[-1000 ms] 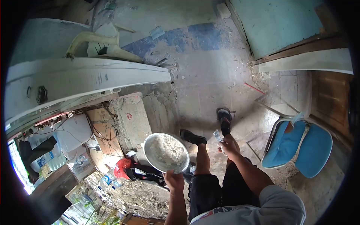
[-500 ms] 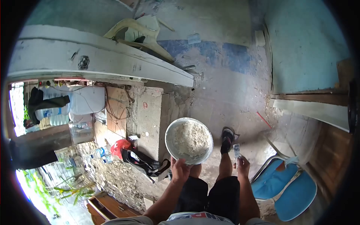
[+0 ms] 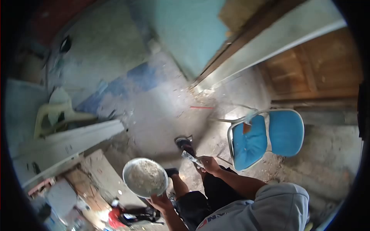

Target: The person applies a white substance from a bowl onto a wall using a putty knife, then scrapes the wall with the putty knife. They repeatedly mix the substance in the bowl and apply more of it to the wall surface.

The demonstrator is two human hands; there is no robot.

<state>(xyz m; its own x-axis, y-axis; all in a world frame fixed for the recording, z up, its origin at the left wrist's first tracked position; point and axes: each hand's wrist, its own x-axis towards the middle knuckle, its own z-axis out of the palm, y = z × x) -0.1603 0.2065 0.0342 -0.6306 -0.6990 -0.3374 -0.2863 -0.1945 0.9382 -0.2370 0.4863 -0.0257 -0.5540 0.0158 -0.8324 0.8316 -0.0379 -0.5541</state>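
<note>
A round metal bowl [image 3: 126, 174] holds a pale, crumbly mix [image 3: 146, 175]. My left hand [image 3: 160, 202] grips the bowl at its lower right rim. In my right hand [image 3: 209, 164] is a small flat tool [image 3: 189, 157], its grey-white blade pointing up and left. The tool is apart from the bowl, off to its right. My feet in dark sandals [image 3: 184, 143] stand below on the dusty floor.
A blue padded folding chair [image 3: 249, 144] stands at the right, with small items on its seat. Wooden panelling [image 3: 308, 73] is at the upper right. A pale plastic chair [image 3: 58, 115] and a white beam [image 3: 88, 136] lie left. A red bag [image 3: 115, 217] sits lower left.
The view has turned right, bringing the blue chair up towards the middle right. The bowl and my left hand appear further left and lower. Both hands keep their holds.
</note>
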